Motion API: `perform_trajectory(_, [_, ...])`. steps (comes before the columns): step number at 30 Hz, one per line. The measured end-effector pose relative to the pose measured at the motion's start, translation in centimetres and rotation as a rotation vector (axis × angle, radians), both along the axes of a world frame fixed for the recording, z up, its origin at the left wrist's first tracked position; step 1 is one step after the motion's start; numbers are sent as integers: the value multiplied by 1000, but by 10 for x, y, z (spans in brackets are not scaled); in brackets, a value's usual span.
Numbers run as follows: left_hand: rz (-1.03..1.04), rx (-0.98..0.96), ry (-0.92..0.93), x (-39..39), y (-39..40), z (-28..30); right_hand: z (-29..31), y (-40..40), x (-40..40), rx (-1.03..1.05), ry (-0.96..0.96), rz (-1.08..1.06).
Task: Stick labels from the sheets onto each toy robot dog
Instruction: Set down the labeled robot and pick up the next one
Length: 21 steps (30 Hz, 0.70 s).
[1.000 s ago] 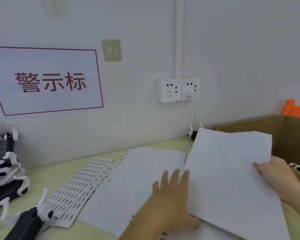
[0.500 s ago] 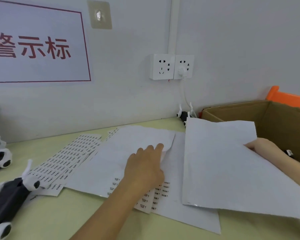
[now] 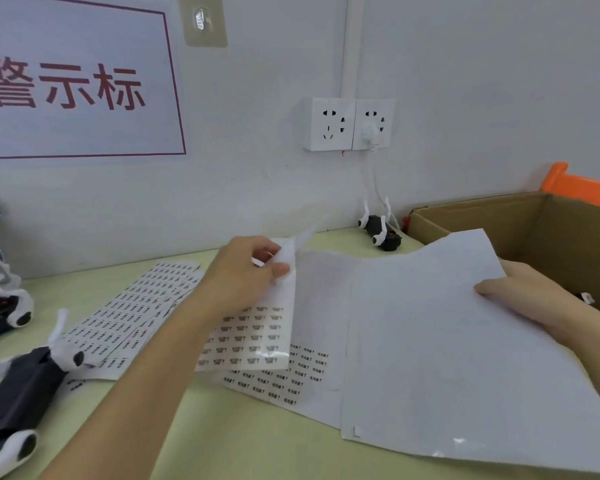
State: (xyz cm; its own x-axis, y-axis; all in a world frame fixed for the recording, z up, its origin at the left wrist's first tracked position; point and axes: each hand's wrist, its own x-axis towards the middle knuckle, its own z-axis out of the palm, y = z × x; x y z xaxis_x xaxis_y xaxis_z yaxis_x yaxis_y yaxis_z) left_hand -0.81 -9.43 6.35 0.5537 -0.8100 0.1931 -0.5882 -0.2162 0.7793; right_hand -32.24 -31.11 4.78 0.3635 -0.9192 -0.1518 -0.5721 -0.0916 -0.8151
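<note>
My left hand [image 3: 243, 275] pinches the top edge of a small label sheet [image 3: 257, 337] and lifts it, printed side toward me. Under it lies another sheet of labels [image 3: 291, 375] on the table. My right hand [image 3: 527, 299] holds the right edge of a large blank white sheet [image 3: 447, 358], raised at a slant. More label sheets [image 3: 129, 306] lie fanned out to the left. A black-and-white toy robot dog [image 3: 18, 396] lies at the lower left, others [image 3: 0, 296] stand at the left edge, and a small one [image 3: 381, 230] lies by the wall.
An open cardboard box [image 3: 551, 230] stands at the right, an orange thing [image 3: 582, 185] behind it. Wall sockets [image 3: 349, 123] with a white plug and cable are above the table's back edge. A red-lettered sign [image 3: 70, 84] hangs on the wall.
My left hand has picked up the small label sheet by its top edge and lifted it, baring the printed labels below. The right hand keeps holding the big sheet.
</note>
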Motion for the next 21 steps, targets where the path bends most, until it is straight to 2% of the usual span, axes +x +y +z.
perform_trajectory(8, [3,-221,330,28,23,18,11,9,24,40,-93,-40])
perform_trajectory(11, [5,-284,377,33,26,21,2,25,42,75,-181,-85])
perform_trajectory(14, [3,-288,376,34,28,21,-15,49,62,121,-333,-27])
perform_trajectory(16, [-2,-271,352,33,28,22,-27,56,71,-6,-275,-11])
perform_trajectory(21, [-1,-252,327,31,28,23,-34,63,75,-505,104,61])
